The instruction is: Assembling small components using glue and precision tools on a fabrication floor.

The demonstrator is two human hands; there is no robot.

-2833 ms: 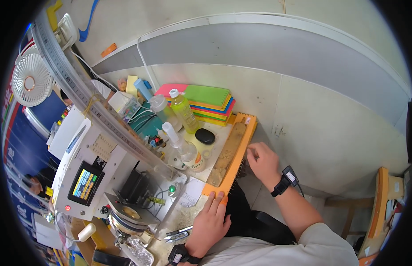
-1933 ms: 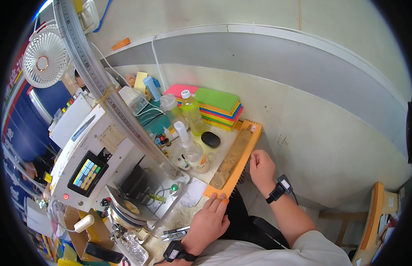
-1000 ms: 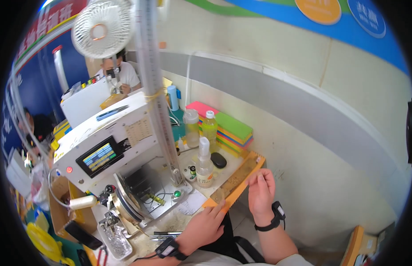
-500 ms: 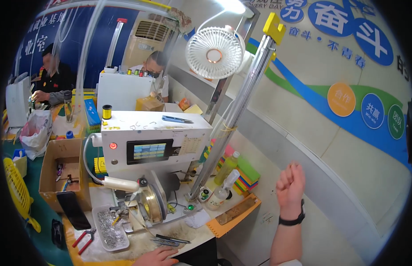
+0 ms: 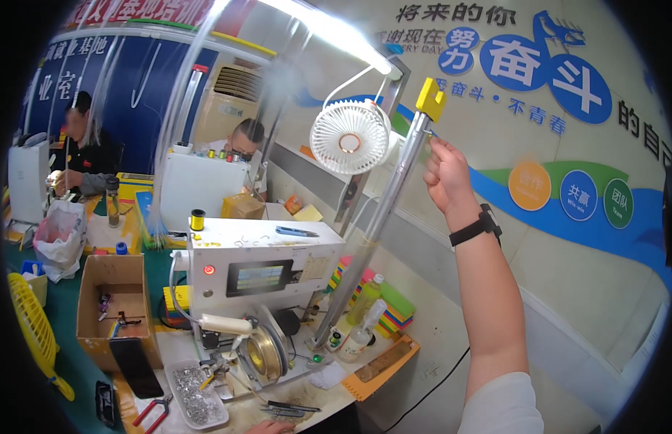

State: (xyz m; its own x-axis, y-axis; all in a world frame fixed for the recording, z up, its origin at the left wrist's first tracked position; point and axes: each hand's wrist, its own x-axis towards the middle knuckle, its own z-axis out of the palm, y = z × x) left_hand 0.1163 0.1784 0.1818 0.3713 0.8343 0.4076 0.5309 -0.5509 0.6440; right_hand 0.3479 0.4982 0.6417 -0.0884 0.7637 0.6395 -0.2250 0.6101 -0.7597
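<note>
My right hand [image 5: 446, 173] is raised, its fingertips pinched beside the upper part of a metal pole [image 5: 394, 195]. What the pinch holds, if anything, is too small to make out. A yellow block [image 5: 430, 100] caps the pole just above. Only a strip of my left hand [image 5: 272, 427] shows at the lower edge, resting on the worktable with fingers laid flat. Close to it lie tweezers [image 5: 289, 406]. The white machine [image 5: 267, 242] with a small screen stands ahead, and a gold-coloured wheel [image 5: 262, 351] sits at its front.
A tray of small shiny pieces [image 5: 195, 394], red-handled pliers [image 5: 154, 412], a phone [image 5: 137, 367] and a cardboard box [image 5: 115, 296] are at the left. Bottles [image 5: 359, 340] stand by the pole's foot. A white fan [image 5: 350, 137] hangs behind. Two people sit farther back.
My right hand has risen from beside the wall up to the top part of the pole. The view has tilted upward, and my left hand now shows less at the lower edge.
</note>
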